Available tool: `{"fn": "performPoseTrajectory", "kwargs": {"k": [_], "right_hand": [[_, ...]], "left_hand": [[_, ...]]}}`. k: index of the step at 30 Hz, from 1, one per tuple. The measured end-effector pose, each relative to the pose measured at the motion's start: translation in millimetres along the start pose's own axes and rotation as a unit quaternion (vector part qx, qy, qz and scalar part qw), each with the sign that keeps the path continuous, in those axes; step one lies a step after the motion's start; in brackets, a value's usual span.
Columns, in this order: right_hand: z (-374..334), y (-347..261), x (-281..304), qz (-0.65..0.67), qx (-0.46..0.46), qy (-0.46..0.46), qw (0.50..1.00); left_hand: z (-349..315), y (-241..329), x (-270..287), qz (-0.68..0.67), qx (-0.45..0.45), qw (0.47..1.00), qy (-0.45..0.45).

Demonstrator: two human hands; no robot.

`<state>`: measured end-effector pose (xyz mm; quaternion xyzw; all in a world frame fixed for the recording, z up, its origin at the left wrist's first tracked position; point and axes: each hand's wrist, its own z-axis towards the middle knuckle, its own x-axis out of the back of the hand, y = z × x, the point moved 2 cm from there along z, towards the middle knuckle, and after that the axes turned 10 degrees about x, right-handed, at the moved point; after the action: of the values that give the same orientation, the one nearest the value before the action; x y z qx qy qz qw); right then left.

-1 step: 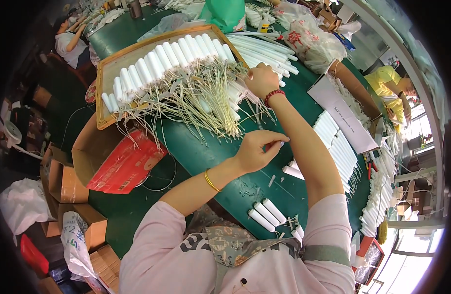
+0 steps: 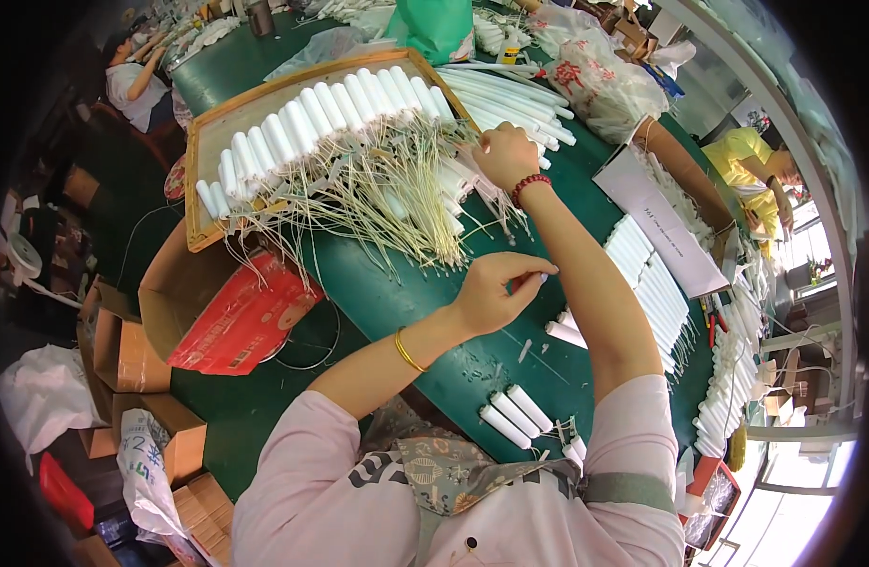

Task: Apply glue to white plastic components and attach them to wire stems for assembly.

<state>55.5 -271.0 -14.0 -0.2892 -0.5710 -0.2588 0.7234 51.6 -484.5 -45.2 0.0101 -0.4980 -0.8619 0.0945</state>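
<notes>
My left hand (image 2: pixel 496 295) is held over the green table with thumb and fingers pinched together, close beside my right forearm. Whatever sits between its fingertips is too small to make out. Farther out, my right hand (image 2: pixel 506 156) is closed, its curled fingers by the right end of a wooden-framed tray (image 2: pixel 200 151). What those fingers hold is hidden. On the tray lies a row of white cylinders (image 2: pixel 302 126), with a tangle of thin cream wires (image 2: pixel 396 194) hanging over its near edge. Several more white cylinders (image 2: pixel 516 408) lie near my body.
Long white tubes (image 2: pixel 510 99) lie beyond my right hand. To the right are wired white cylinders (image 2: pixel 647 274) and a white carton (image 2: pixel 666 222). A red-sided cardboard box (image 2: pixel 240 326) stands left of the table (image 2: pixel 434 364). Two other people (image 2: pixel 141 90) are farther off.
</notes>
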Motion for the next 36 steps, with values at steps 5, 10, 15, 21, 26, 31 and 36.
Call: {"fn": "performPoseTrajectory", "kwargs": {"k": [5,10,15,21,26,31,36], "right_hand": [[8,7,0,0.353,-0.057,0.039,0.933],[7,3,21,0.535,-0.152,-0.062,0.829],[1,22,13,0.533,-0.147,-0.202,0.808],[-3,14,8,0.498,-0.115,-0.220,0.831],[1,-7,5,0.689,-0.157,-0.148,0.691],[18,-3,11,0.571,-0.131,0.041,0.809],[14,14,-13,0.426,-0.054,-0.093,0.898]], "left_hand": [[0,1,7,0.000,0.009,1.000,0.024],[-1,0,11,0.018,0.006,1.000,0.020],[2,0,5,0.018,0.020,1.000,0.003],[2,0,6,0.037,0.025,0.999,-0.006],[4,1,6,0.042,0.013,0.999,-0.004],[4,3,8,0.017,0.072,0.997,0.003],[4,3,6,0.024,0.031,0.999,0.005]]}}
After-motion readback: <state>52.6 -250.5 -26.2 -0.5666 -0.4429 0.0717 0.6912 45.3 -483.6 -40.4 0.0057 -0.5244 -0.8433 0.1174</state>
